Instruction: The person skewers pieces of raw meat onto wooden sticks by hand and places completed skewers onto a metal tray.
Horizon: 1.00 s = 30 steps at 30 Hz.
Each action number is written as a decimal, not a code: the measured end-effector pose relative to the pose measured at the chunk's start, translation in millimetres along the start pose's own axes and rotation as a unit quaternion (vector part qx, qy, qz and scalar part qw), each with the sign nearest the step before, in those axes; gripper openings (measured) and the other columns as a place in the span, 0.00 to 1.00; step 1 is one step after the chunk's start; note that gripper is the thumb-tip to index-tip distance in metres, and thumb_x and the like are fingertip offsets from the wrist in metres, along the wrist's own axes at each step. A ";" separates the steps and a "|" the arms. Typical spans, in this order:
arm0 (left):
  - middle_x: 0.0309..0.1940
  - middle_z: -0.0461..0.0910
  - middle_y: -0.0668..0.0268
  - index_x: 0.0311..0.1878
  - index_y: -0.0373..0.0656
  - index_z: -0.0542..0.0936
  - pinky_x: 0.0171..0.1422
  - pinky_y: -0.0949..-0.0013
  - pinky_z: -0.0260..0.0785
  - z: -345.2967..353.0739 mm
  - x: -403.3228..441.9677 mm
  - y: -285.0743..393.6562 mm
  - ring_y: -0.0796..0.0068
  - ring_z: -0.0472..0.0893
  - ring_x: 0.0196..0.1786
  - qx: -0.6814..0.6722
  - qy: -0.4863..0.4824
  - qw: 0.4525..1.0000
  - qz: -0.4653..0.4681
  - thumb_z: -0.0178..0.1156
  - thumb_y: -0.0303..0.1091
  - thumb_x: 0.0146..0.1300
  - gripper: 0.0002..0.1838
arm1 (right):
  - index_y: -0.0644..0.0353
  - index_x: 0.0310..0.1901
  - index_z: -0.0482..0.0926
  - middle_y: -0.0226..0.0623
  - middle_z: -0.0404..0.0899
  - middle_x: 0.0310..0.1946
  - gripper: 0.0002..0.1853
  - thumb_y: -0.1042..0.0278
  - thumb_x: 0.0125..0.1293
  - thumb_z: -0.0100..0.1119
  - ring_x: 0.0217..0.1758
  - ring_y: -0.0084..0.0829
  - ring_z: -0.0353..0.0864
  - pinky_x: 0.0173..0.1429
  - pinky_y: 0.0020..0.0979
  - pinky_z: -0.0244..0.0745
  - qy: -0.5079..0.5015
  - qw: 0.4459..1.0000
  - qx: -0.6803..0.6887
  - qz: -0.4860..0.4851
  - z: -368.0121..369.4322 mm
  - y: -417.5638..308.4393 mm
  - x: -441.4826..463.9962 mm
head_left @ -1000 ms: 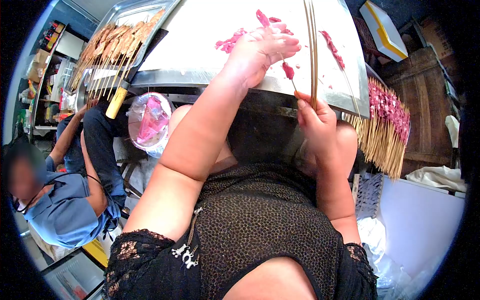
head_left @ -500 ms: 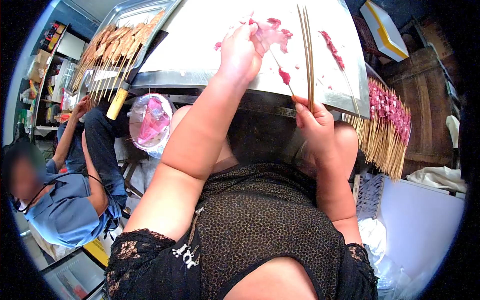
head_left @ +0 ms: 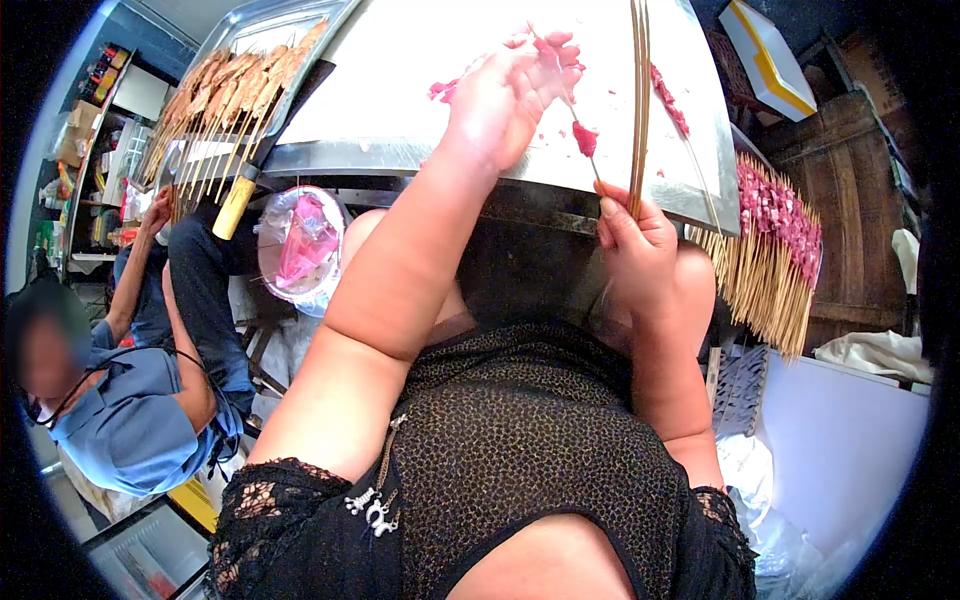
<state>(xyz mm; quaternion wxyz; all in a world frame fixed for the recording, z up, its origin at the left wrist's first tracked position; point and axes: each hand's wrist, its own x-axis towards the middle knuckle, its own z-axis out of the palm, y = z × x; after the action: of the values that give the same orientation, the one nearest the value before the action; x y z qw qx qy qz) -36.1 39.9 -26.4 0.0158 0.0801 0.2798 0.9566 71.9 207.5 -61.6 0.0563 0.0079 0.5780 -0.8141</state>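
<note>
Over the white board, my left hand (head_left: 508,105) has its palm turned up. Its fingers curl round the upper part of a thin bamboo skewer and a bit of raw meat, most of it hidden by the fingers. A red piece of meat (head_left: 585,139) is threaded lower on that skewer. At the board's near edge, my right hand (head_left: 640,245) is closed on the skewer's lower end and also on a few bare bamboo skewers (head_left: 640,110) pointing away from me. Loose raw meat (head_left: 443,91) lies left of my left hand. A filled meat skewer (head_left: 670,100) rests to the right.
A metal tray (head_left: 345,20) of browned skewers stands at the far left, near a yellow-handled knife (head_left: 236,207). Below is a bucket (head_left: 335,290) with a pink bag. Raw skewers (head_left: 780,220) are stacked on the right. A person in blue (head_left: 140,410) sits at left.
My right hand has shifted slightly right, with the bare skewers. My left hand has turned more palm-up, and its fingers now lie round the skewer's upper part. Loose meat shows left of it.
</note>
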 end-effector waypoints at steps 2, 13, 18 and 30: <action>0.57 0.64 0.41 0.56 0.30 0.60 0.64 0.48 0.61 -6.4 6.9 5.7 0.46 0.66 0.61 -0.026 -0.032 0.999 -0.019 0.40 0.31 0.64 0.20 | 0.67 0.47 0.76 0.21 0.67 0.21 0.11 0.76 0.64 0.52 0.20 0.14 0.60 0.25 0.16 0.54 0.003 1.000 -0.002 0.008 -4.3 -1.8 -0.6; 0.60 0.60 0.37 0.60 0.26 0.56 0.65 0.49 0.60 -12.9 12.1 11.5 0.40 0.64 0.61 -0.071 -0.053 0.996 -0.024 0.36 0.33 0.67 0.23 | 0.68 0.46 0.76 0.23 0.70 0.22 0.11 0.77 0.64 0.52 0.20 0.14 0.61 0.23 0.15 0.55 -0.006 1.000 -0.026 0.000 -8.7 4.8 -0.4; 0.58 0.61 0.34 0.60 0.26 0.56 0.64 0.52 0.63 -12.5 11.9 13.1 0.41 0.66 0.60 -0.078 -0.040 0.996 -0.012 0.34 0.33 0.68 0.22 | 0.69 0.47 0.76 0.24 0.71 0.23 0.11 0.78 0.64 0.51 0.20 0.14 0.62 0.24 0.15 0.57 -0.002 0.999 -0.042 0.000 -9.1 6.4 -0.3; 0.52 0.68 0.38 0.53 0.28 0.62 0.59 0.50 0.69 -4.7 6.1 14.1 0.45 0.73 0.55 0.009 0.006 1.000 -0.017 0.42 0.28 0.67 0.15 | 0.67 0.48 0.76 0.23 0.72 0.24 0.11 0.78 0.64 0.51 0.21 0.13 0.62 0.24 0.15 0.57 0.004 0.999 -0.043 0.000 -6.5 9.5 -1.9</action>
<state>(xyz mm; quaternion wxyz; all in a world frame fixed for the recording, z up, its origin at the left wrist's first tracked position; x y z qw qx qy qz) -42.7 25.9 -21.8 0.0297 0.0700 0.2896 0.9541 74.4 210.7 -72.5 0.0546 0.0089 0.6123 -0.7887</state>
